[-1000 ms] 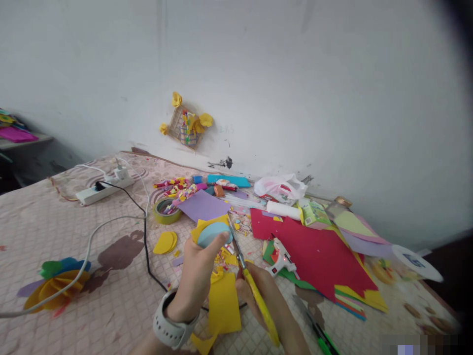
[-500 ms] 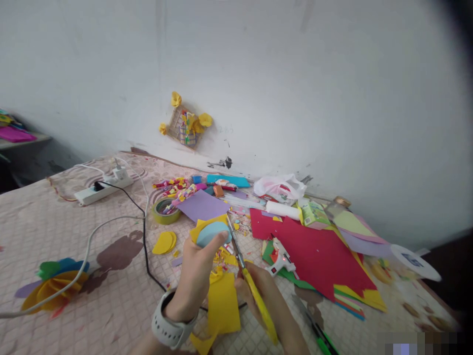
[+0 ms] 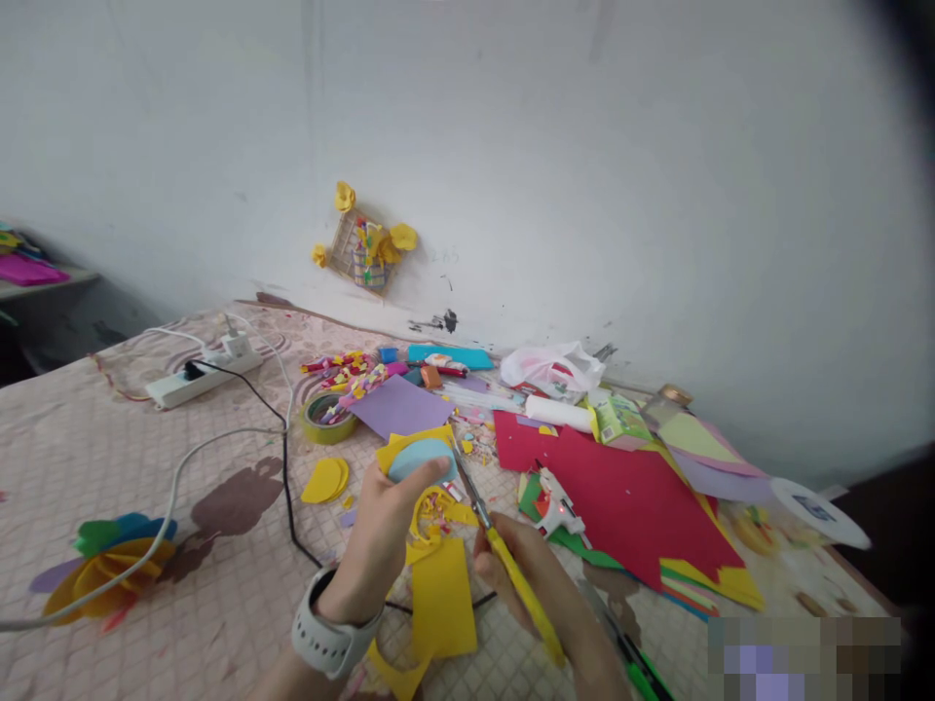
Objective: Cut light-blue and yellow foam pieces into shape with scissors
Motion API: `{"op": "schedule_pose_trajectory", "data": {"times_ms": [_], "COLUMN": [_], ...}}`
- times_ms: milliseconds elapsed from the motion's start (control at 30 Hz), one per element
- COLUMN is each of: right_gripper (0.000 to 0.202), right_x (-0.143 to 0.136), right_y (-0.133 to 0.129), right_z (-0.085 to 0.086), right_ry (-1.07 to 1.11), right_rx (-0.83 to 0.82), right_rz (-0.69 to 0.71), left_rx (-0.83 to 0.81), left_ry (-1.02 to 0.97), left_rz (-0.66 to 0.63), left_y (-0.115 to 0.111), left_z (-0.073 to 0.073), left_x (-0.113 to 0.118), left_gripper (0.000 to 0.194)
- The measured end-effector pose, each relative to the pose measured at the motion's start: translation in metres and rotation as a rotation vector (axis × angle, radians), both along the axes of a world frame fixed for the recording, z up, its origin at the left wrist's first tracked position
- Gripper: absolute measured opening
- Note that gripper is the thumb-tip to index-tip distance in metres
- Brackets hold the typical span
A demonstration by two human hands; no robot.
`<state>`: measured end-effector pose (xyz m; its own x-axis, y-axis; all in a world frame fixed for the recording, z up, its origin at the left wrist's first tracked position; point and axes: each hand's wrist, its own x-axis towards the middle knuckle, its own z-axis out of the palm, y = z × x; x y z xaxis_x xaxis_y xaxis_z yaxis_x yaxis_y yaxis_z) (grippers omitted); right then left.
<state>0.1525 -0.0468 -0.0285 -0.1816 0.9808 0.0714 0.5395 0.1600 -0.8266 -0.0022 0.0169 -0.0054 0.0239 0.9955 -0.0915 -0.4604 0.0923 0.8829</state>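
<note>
My left hand (image 3: pixel 391 521), with a pale watch band on the wrist, pinches a light blue oval piece (image 3: pixel 420 461) laid over a yellow sheet (image 3: pixel 391 450). The thumb presses on the blue piece. Yellow-handled scissors (image 3: pixel 511 565) are in my right hand (image 3: pixel 537 574), fingers wrapped round the handles. Their blades point up and away, with the tips at the right edge of the yellow sheet. Below the hands lie a yellow rectangular sheet (image 3: pixel 443 599) and curled yellow offcuts (image 3: pixel 438 511). Rounded yellow cut pieces (image 3: pixel 325 481) rest to the left.
A white glue gun (image 3: pixel 561 508) lies on the right by a large red sheet (image 3: pixel 620 497). Nearer sits a green utility knife (image 3: pixel 643 672). Left are a power strip (image 3: pixel 205 378), loose cables and a colourful paper flower (image 3: pixel 109 574). Behind are a tape roll (image 3: pixel 328 419) and purple sheet (image 3: pixel 398 407).
My right hand and the scissors have shifted slightly to the right and swung a little. My left hand still pinches the blue piece and yellow sheet, almost unmoved.
</note>
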Motion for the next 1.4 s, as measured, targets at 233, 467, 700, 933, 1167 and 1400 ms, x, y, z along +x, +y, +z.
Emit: {"op": "schedule_pose_trajectory", "data": {"times_ms": [233,467,700,933,1167,1400], "right_gripper": [0.024,0.031,0.026,0.028,0.023,0.017], "right_x": [0.005,0.008,0.011,0.01,0.011,0.014], "right_y": [-0.004,-0.004,-0.004,-0.003,-0.005,-0.004], "right_z": [0.004,0.002,-0.005,0.0,-0.006,-0.007], "right_ry": [-0.006,-0.067,-0.083,-0.085,-0.041,-0.085], "right_rx": [0.06,0.087,0.092,0.071,0.123,0.1], "right_rz": [0.018,0.007,0.018,0.029,0.01,0.016], "left_rx": [0.039,0.045,0.049,0.053,0.035,0.045], "left_ry": [0.033,0.088,0.078,0.099,0.118,0.129], "left_rz": [-0.08,-0.132,-0.156,-0.14,-0.138,-0.154], "left_y": [-0.002,-0.005,-0.005,-0.006,-0.005,-0.005], "left_z": [-0.002,-0.003,-0.005,-0.001,-0.003,0.0], "left_x": [0.004,0.006,0.005,0.005,0.005,0.004], "left_gripper": [0.011,0.009,0.011,0.011,0.011,0.009]}}
